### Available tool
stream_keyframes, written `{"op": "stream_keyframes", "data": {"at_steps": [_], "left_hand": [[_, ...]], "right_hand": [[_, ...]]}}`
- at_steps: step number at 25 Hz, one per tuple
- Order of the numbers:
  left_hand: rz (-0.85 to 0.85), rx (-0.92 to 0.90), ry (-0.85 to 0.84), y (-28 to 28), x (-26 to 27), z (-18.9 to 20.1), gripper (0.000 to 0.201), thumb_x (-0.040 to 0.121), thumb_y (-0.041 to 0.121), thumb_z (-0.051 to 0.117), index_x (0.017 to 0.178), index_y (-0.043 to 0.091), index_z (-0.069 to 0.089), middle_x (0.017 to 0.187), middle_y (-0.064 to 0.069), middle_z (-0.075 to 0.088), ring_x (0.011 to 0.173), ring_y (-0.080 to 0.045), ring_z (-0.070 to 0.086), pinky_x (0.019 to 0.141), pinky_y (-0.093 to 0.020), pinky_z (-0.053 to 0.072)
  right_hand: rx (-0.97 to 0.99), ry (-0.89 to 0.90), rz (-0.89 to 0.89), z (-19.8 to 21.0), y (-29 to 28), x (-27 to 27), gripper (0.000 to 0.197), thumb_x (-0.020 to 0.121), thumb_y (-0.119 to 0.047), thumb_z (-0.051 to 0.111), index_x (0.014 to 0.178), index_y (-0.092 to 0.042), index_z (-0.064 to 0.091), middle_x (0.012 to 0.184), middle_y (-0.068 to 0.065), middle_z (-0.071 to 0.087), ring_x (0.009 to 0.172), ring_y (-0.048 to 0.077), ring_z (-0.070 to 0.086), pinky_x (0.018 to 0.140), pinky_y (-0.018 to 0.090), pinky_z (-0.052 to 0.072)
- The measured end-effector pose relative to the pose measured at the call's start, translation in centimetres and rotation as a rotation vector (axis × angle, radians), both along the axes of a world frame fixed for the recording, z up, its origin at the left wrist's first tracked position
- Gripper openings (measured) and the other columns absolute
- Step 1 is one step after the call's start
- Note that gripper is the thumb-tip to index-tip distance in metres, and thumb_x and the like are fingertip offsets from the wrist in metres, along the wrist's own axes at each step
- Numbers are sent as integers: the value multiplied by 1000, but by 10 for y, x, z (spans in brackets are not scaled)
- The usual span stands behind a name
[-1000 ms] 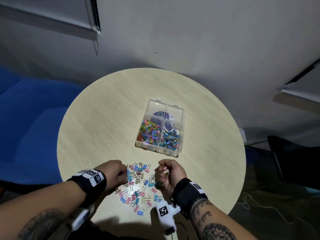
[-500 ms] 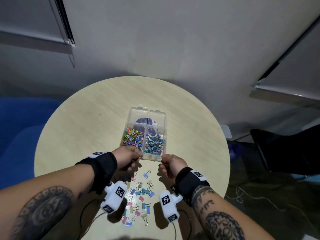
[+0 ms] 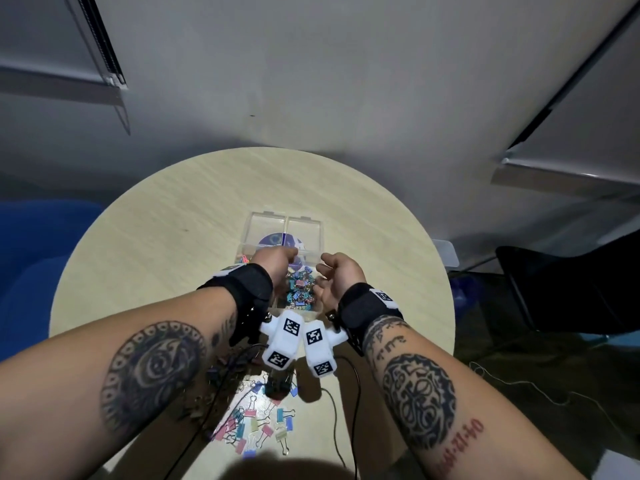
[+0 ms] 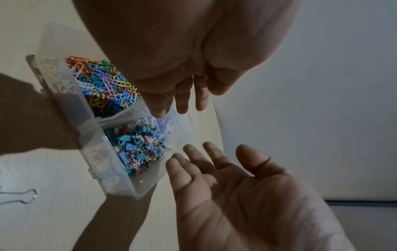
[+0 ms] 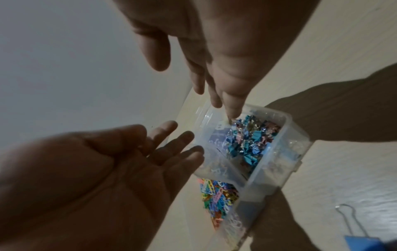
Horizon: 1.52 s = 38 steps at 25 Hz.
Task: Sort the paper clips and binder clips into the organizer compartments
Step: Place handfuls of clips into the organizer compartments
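Observation:
A clear four-compartment organizer (image 3: 304,225) sits mid-table. Its near-right compartment holds binder clips (image 3: 299,292) (image 4: 139,149) (image 5: 251,141). The near-left one holds coloured paper clips (image 4: 103,84) (image 5: 217,191). Both far compartments look empty. My left hand (image 3: 277,259) (image 4: 189,100) hovers over the organizer, fingers straight and pointing down, holding nothing. My right hand (image 3: 332,271) (image 5: 219,95) is open just right of it, fingertips at the binder clip compartment. Several loose binder clips (image 3: 256,427) lie near the table's front edge, partly under my forearms.
The round wooden table (image 3: 156,220) has bare surface left, right and behind the organizer. Wrist-camera cables (image 3: 332,403) trail across the front edge. A blue seat (image 3: 31,258) stands left, a black chair (image 3: 561,285) right. A single binder clip (image 5: 365,241) lies near the organizer.
Both hands moved forward from the loose pile to above the organizer. Their fingers, curled before, now stand open over the binder clip compartment.

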<state>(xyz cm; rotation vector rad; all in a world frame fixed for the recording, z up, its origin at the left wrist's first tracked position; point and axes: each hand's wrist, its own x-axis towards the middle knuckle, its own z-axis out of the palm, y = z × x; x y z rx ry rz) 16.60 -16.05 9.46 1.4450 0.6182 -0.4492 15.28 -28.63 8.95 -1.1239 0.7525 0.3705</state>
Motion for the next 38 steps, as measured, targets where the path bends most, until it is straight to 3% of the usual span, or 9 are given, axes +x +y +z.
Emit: {"op": "stream_keyframes", "data": {"at_steps": [6,10,13,17,23,26,30,35,38], "left_hand": [[-186,-49,-50,24,-23,-4,13,98,14,54,101,5,63,89,-11,61,63,-21,53,54,-29,43],[-404,205,-101,50,-49,-22,19,98,22,57,85,12,66,77,-5,67,59,-17,56,55,-25,45],[-635,581,-189,63,-70,-42,13,92,26,63,85,16,69,83,5,72,73,-10,64,65,-23,50],[-1049,962,-198,78,-93,-63,26,84,24,62,107,31,69,110,8,61,104,-13,60,88,-26,48],[-1097,1033,-197,99,-114,-87,44,81,36,69,125,36,61,125,5,48,116,-18,52,99,-32,45],[-1087,1016,-257,105,-118,-92,39,84,38,66,123,33,63,123,3,50,114,-18,54,97,-29,44],[-1150,1034,-372,111,-127,-99,30,93,40,51,121,35,63,124,5,52,113,-19,55,93,-32,48],[-1118,1057,-452,110,-130,-93,27,98,39,42,111,28,64,119,4,57,109,-19,56,85,-30,48],[-852,944,-324,105,-124,-78,20,93,31,51,94,22,68,98,4,67,93,-19,63,76,-24,46]], "right_hand": [[-142,8,167,-13,-12,-28,17,98,-13,52,106,-14,67,114,6,65,88,21,61,64,29,52],[-418,-42,407,-9,-10,-69,16,99,-7,52,102,-12,66,86,5,66,58,8,57,48,16,45],[-760,-68,721,-33,-2,-93,17,91,-15,54,97,-23,69,97,-1,72,76,12,68,66,21,58],[-1062,-183,1207,-58,12,-109,40,84,-24,63,123,-27,64,127,-1,56,116,19,55,97,32,50],[-1230,-405,1516,-77,38,-122,35,88,-15,67,122,-19,60,121,8,47,119,29,40,96,40,44],[-1248,-411,1530,-82,42,-121,32,89,-2,59,119,-15,62,117,10,48,114,32,47,93,39,46],[-1184,-311,1409,-81,44,-115,18,90,-9,60,104,-17,67,113,7,55,104,29,60,85,29,46],[-922,-91,1017,-71,35,-111,12,83,-13,67,77,-23,66,80,-4,68,58,5,60,47,13,45],[-595,-7,698,-65,31,-113,10,79,-7,76,84,-13,70,74,4,71,53,11,64,48,19,48]]}}
